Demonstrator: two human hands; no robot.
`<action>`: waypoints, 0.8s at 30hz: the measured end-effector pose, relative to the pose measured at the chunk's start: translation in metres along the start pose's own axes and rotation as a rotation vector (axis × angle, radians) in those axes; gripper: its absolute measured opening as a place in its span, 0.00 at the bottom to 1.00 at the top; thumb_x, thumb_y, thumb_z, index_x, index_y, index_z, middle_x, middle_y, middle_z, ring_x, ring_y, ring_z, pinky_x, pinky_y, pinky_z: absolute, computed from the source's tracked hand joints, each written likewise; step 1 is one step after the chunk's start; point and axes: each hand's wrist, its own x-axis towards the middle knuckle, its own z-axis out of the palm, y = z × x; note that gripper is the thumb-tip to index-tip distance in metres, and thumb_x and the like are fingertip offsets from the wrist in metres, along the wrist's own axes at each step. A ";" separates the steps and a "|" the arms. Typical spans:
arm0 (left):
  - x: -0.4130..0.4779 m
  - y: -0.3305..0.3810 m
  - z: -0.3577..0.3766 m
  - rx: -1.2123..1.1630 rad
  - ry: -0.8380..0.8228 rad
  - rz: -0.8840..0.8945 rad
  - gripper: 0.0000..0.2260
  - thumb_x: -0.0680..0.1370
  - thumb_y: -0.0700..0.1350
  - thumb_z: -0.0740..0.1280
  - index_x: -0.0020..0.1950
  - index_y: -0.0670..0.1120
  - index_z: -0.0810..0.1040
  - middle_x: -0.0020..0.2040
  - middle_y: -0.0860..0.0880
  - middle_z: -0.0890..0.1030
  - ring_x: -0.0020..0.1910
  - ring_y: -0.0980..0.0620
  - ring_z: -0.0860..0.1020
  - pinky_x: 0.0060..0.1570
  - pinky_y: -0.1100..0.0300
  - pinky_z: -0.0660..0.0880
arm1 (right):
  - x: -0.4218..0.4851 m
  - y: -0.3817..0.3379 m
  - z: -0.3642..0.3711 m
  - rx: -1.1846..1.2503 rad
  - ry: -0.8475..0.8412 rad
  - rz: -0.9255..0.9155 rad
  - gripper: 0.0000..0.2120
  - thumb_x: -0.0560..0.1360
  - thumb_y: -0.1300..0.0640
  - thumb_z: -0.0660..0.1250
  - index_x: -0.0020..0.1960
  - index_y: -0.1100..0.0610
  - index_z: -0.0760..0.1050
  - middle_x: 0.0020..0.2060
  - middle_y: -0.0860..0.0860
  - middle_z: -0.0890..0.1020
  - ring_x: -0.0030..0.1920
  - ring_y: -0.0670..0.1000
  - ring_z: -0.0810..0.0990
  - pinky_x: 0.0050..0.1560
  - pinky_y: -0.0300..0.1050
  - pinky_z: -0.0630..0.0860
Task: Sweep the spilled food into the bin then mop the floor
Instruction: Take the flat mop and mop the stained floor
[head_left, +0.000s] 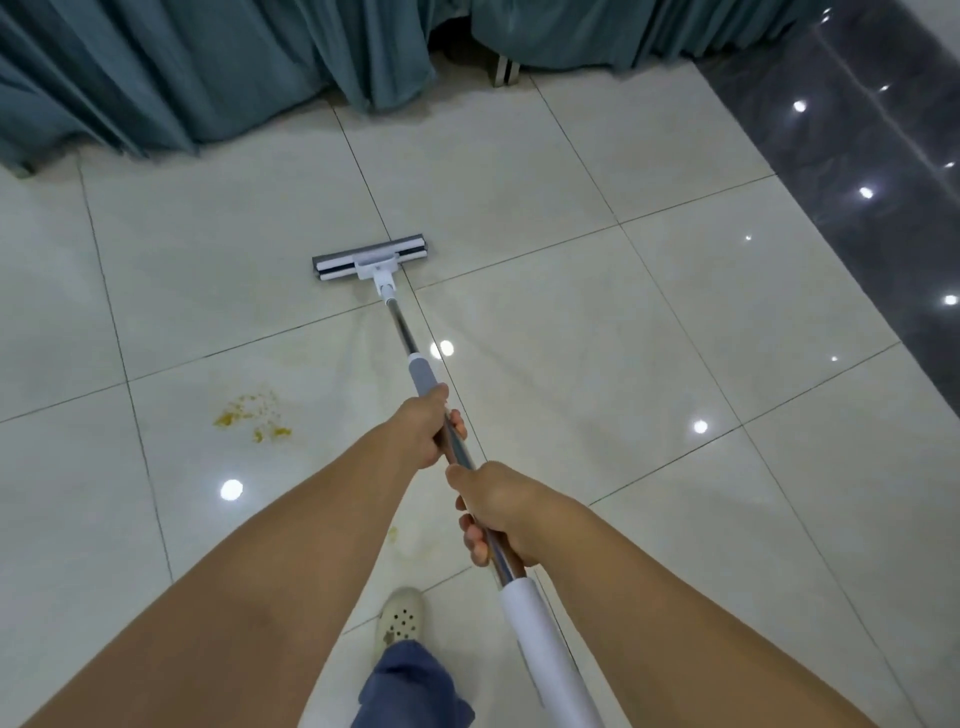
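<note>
A flat sponge mop lies with its grey and white head on the cream floor tiles, far ahead of me. Its metal pole runs back to my hands. My left hand grips the pole just below the grey sleeve. My right hand grips it lower, above the white handle end. A patch of yellow-orange food smears sits on the tile left of the pole. A fainter yellow stain shows between my arms.
Teal tablecloths hang to the floor along the far side, with a metal table leg in the gap. A dark glossy tile strip runs along the right. My white clog and blue trouser leg are below.
</note>
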 end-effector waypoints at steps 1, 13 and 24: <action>-0.009 -0.013 0.001 -0.011 -0.006 -0.005 0.11 0.80 0.49 0.62 0.43 0.42 0.68 0.31 0.47 0.68 0.27 0.52 0.67 0.29 0.60 0.70 | -0.008 0.013 -0.001 -0.007 0.000 0.008 0.15 0.80 0.48 0.57 0.42 0.58 0.67 0.27 0.51 0.69 0.22 0.47 0.66 0.20 0.35 0.68; -0.162 -0.259 -0.005 -0.241 -0.010 -0.036 0.10 0.80 0.47 0.62 0.45 0.42 0.68 0.31 0.47 0.66 0.27 0.52 0.66 0.23 0.62 0.71 | -0.135 0.249 0.000 -0.236 0.003 0.089 0.16 0.79 0.46 0.60 0.40 0.57 0.70 0.25 0.50 0.70 0.22 0.45 0.67 0.25 0.36 0.72; -0.242 -0.401 -0.064 -0.431 0.101 -0.046 0.10 0.80 0.47 0.61 0.44 0.43 0.67 0.30 0.48 0.66 0.26 0.53 0.65 0.19 0.66 0.69 | -0.193 0.375 0.045 -0.438 -0.154 0.064 0.15 0.78 0.46 0.62 0.41 0.57 0.70 0.25 0.50 0.70 0.23 0.46 0.67 0.26 0.38 0.72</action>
